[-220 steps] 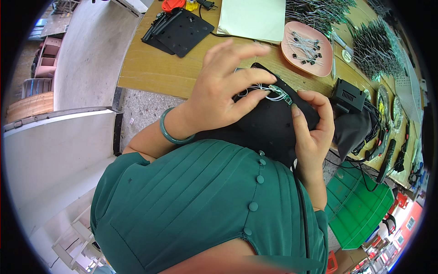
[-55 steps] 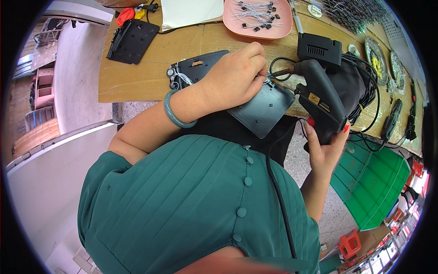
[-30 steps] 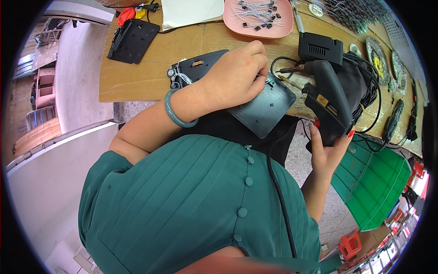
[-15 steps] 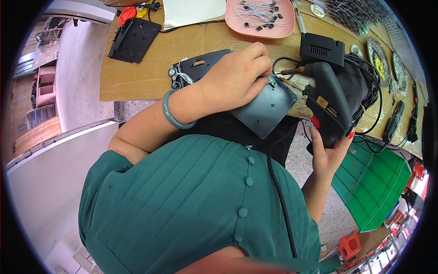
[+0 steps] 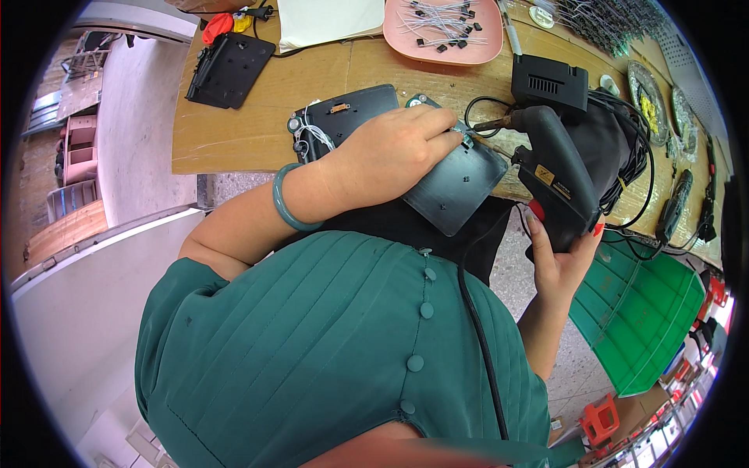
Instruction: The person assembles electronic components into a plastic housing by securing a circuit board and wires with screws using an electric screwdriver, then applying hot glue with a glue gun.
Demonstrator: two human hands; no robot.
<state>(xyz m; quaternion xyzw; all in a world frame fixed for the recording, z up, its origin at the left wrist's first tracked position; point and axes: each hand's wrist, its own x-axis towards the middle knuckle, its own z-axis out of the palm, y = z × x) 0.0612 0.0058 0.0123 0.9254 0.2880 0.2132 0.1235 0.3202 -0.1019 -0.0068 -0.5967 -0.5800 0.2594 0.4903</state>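
A flat black plastic panel (image 5: 454, 187) juts past the table's front edge, with a small component near its upper right part. My left hand (image 5: 386, 160) lies across the panel with thumb and fingers closed beside that component; what they pinch is too small to make out. My right hand (image 5: 555, 265) grips the handle of a black soldering gun (image 5: 568, 175) with a red trigger, its tip pointing left toward my left fingertips. Under my left hand's far side, another black panel (image 5: 367, 103) carries a brown connector and a bundle of white wire (image 5: 316, 134).
A pink tray (image 5: 390, 39) holds several short wires with black ends. Another black panel (image 5: 230, 72) and white sheets (image 5: 328, 19) lie at the back left. A black box (image 5: 550, 86) and coiled cables stand right of the gun. Below right is a green crate (image 5: 636, 312).
My left hand has shifted slightly left and lowered over the panel, its knuckles flatter, uncovering the panel's far corner. The soldering gun has moved slightly, its tip still near the left fingers.
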